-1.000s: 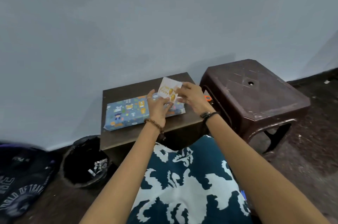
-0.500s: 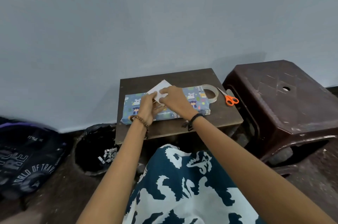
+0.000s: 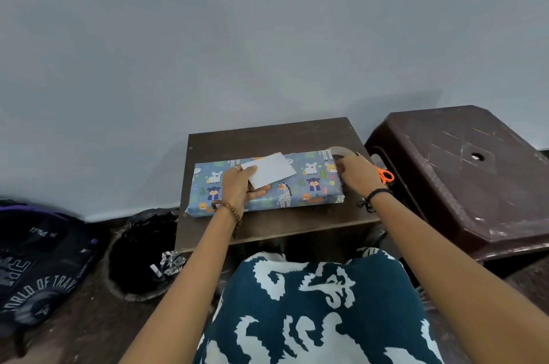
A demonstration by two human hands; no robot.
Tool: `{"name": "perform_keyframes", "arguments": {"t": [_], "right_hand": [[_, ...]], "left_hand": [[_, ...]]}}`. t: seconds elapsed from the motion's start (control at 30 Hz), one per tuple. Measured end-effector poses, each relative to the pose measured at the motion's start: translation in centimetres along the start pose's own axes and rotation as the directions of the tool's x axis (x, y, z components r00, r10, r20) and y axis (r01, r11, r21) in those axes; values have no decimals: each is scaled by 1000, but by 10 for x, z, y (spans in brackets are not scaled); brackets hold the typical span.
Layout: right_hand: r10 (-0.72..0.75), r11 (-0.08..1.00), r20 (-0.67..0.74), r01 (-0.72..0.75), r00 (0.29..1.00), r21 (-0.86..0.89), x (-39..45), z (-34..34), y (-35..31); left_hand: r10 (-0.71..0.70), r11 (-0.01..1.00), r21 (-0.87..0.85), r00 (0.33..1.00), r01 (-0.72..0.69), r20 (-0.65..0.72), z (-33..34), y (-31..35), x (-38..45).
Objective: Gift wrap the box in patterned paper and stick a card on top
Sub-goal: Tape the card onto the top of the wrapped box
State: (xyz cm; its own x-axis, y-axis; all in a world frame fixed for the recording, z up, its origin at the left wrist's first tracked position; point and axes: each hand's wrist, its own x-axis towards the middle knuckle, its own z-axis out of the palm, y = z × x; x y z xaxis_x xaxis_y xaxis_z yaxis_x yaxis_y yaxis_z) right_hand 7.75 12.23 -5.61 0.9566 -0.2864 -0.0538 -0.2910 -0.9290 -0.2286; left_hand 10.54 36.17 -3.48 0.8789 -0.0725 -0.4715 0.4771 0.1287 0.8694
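Grey wall behind small brown table (image 3: 267,138). Wrapped box (image 3: 309,185) sits mid-table, long side near front edge. Left hand (image 3: 237,185) pinches white card (image 3: 269,170) over box; right hand (image 3: 358,173) grasps tape roll (image 3: 341,151) at right edge. Risk: one-handed card slips or tilts before taping.

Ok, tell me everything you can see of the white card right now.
The card is a small plain white rectangle, apparently thin paper or cardstock, showing a blank face with no print visible. It sits tilted at an angle over the top of the wrapped box, left of the middle. The left hand holds it at its lower left corner, thumb on top and fingers underneath. Whether it lies flat on the wrapping or is slightly lifted cannot be told. No tape shows on it.
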Motion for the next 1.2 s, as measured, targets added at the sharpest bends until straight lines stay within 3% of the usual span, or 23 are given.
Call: {"name": "perform_keyframes", "arguments": {"t": [0.07, 0.13, 0.27, 0.4, 0.5, 0.57, 0.63, 0.7, 0.77, 0.83, 0.9, 1.07, 1.2], "right_hand": [[-4, 997, -49, 1, 999, -79, 4, -3, 1], [-27, 995, -86, 18, 996, -100, 12, -6, 2], [-61, 990, -151, 40, 987, -132, 30, -6, -2], [-89, 991, -230, 63, 969, -121, 49, -11, 1], [-101, 994, -263, 110, 960, 20, 55, -23, 1], [-166, 968, -240, 204, 957, 147, 51, -35, -4], [-282, 914, -175, 319, 944, 250, 40, -48, -10], [-376, 866, -101, 388, 921, 315, 23, -60, -17], [-425, 822, -53, 409, 904, 396, 3, -68, -22], [-455, 802, -18, 418, 890, 426, -15, -76, -26], [-472, 800, 2, 427, 882, 421, -28, -83, -28], [-396, 819, -114, 407, 911, 404, -63, -94, -36], [-343, 702, -144, 355, 928, 617, -90, -92, -44]], "left_hand": [[19, 999, 48, 1000, -18, -15, -2, -1, 4], [116, 971, 213, 993, -106, -33, -5, -3, 9], [421, 639, 712, 907, -291, -7, -13, -6, 17], [432, 443, 865, 901, -235, 24, -18, -9, 20], [484, 439, 868, 875, -230, -13, -17, -11, 20], [565, 503, 805, 825, -315, -30, -12, -8, 20], [549, 697, 588, 833, -411, -69, -3, -2, 17], [334, 918, 242, 942, -315, -39, 8, 10, 6], [96, 993, 59, 988, -104, 120, 17, 20, -6], [-9, 999, -49, 960, 24, 281, 23, 23, -18], [22, 985, -170, 939, 39, 344, 28, 23, -30], [103, 905, -424, 944, 42, 313, 39, 20, -62], [120, 895, -445, 941, 35, 316, 48, 17, -76]]}}
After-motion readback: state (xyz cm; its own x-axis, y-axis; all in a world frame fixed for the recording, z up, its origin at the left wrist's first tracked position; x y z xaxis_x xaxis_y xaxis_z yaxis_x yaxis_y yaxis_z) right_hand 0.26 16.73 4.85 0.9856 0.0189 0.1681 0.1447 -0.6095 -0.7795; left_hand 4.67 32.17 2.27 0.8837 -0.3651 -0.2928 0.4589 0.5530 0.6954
